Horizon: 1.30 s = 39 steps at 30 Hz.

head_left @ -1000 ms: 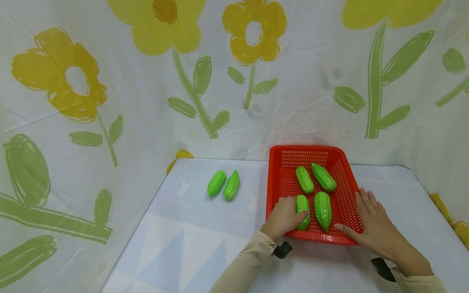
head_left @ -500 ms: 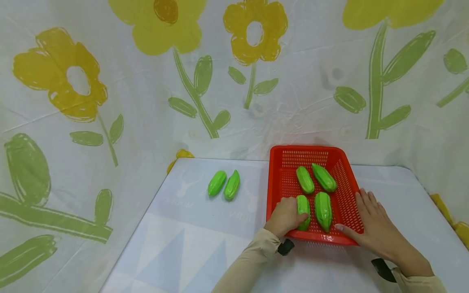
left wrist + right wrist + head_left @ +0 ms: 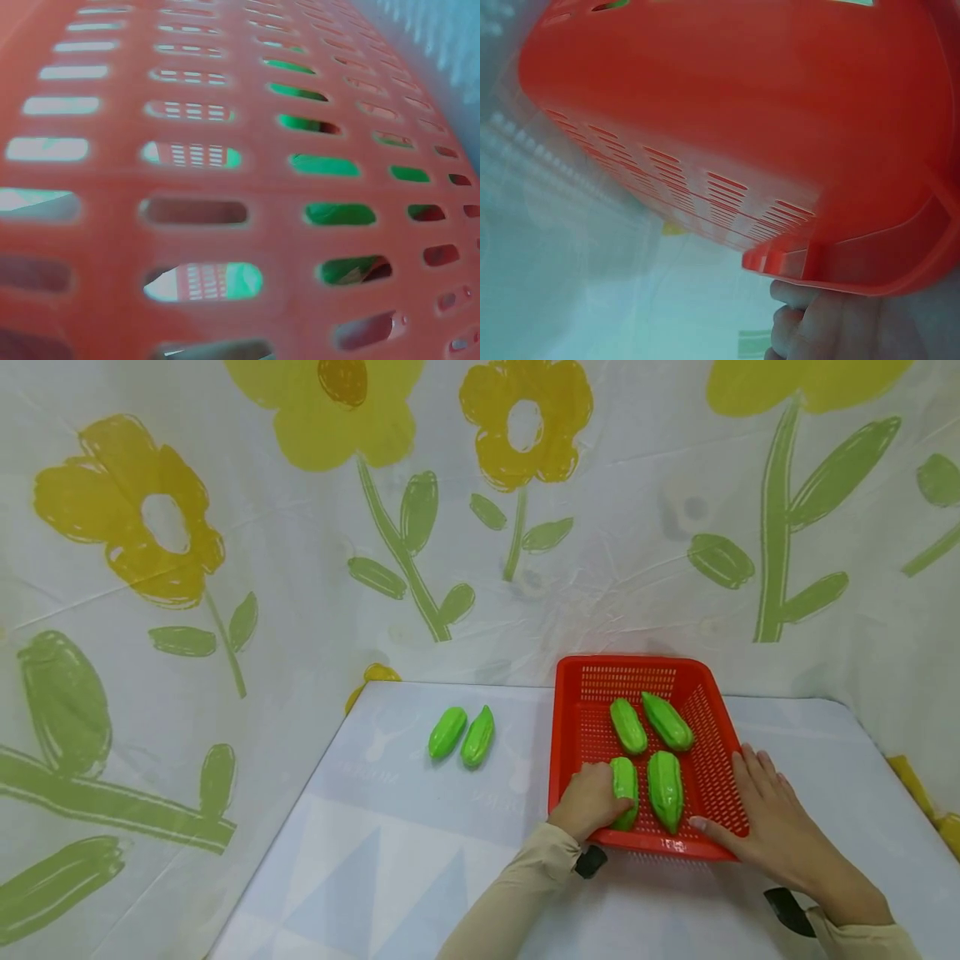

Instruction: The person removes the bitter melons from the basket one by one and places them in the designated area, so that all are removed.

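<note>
A red plastic basket (image 3: 567, 727) with slotted walls stands on the table at the right in the head view. Inside lie several green ridged gourds, smooth and toy-like. My left hand (image 3: 588, 797) reaches over the left rim and grips the near-left gourd (image 3: 624, 785), which rests on the basket floor. Beside it lies the near-right gourd (image 3: 665, 789), untouched. My right hand (image 3: 783, 827) rests against the basket's right rim, fingers straight and thumb over the near corner. Only the basket's wall (image 3: 262, 180) and glimpses of green show in the left wrist view.
Two more green gourds, a left one (image 3: 447, 732) and a right one (image 3: 477, 737), lie on the table (image 3: 420, 810) left of the basket. Two gourds, one short (image 3: 628, 727) and one long (image 3: 667, 722), lie in the basket's far half. A flowered cloth (image 3: 615, 568) hangs behind.
My left hand and forearm have shifted very slightly right, the hand still on the near-left gourd. The head view drifts a little. Basket, gourds and right hand keep their places.
</note>
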Available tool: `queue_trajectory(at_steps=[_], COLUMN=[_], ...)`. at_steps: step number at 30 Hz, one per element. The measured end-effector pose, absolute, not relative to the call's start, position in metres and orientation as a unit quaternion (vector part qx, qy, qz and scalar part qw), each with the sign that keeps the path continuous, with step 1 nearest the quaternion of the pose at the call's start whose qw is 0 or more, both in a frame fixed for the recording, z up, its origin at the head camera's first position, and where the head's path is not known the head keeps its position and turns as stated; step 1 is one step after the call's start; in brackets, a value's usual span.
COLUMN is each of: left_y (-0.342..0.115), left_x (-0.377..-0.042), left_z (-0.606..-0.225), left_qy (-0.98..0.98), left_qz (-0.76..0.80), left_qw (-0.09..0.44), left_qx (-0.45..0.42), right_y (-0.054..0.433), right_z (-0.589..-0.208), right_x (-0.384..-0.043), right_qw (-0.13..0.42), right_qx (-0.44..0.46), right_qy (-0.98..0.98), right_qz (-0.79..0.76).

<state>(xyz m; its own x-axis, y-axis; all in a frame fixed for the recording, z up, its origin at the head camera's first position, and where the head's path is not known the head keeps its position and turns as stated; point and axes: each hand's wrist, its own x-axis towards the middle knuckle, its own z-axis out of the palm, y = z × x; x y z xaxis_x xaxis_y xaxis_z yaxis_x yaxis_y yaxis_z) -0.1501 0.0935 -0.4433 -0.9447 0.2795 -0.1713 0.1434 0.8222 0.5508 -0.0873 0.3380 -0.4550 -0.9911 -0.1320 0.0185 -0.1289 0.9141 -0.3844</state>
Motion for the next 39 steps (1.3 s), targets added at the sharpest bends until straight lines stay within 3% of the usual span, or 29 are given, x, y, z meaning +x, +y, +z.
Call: queue_trajectory(at_steps=[11, 39], left_y=[0.0934, 0.0871], left_x=[-0.154, -0.1555], left_z=[-0.4453, -0.4443], left_qy=[0.943, 0.905], left_qz=[0.281, 0.377], left_qw=[0.142, 0.106], left_qx=[0.106, 0.168], right_y=[0.3381, 0.3369], right_z=[-0.458, -0.4557], right_x=[-0.0875, -0.0857], right_qw=[-0.003, -0.011], right_qx=[-0.073, -0.074], right_qy=[0.976, 0.977], right_qz=[-0.205, -0.201])
